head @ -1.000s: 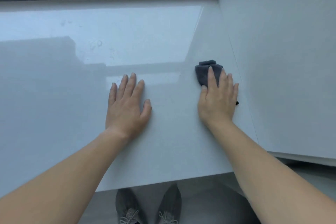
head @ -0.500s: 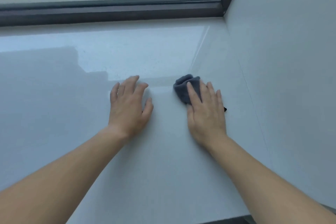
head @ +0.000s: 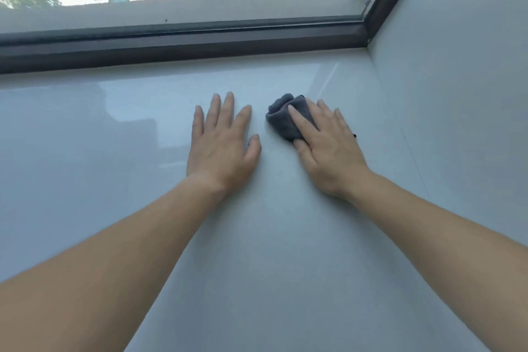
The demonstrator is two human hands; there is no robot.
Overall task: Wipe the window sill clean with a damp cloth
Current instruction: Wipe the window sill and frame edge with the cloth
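Window sill: broad, glossy, pale grey-white slab filling most of the view, carrying soft reflections of the window; no brand, label or writing readable anywhere on it. Side wall: plain pale surface meeting the sill along its right edge. Window frame: dark bar along the sill's far edge, turning upward at the right corner. Window pane: glass above the frame, with green trees and a white vehicle blurred beyond; any lettering there is too small to read. Left hand: palm down, fingers spread and flat on the bare sill, holding nothing, forearm bare. Right hand: palm down just beside the left, fingers extended and pressing flat on the cloth rather than curled round it. Cloth: small dark grey bunched wad, lying on the sill under the right fingers, its far folds protruding beyond the fingertips, near the middle of the sill and well short of the frame; no tag legible.
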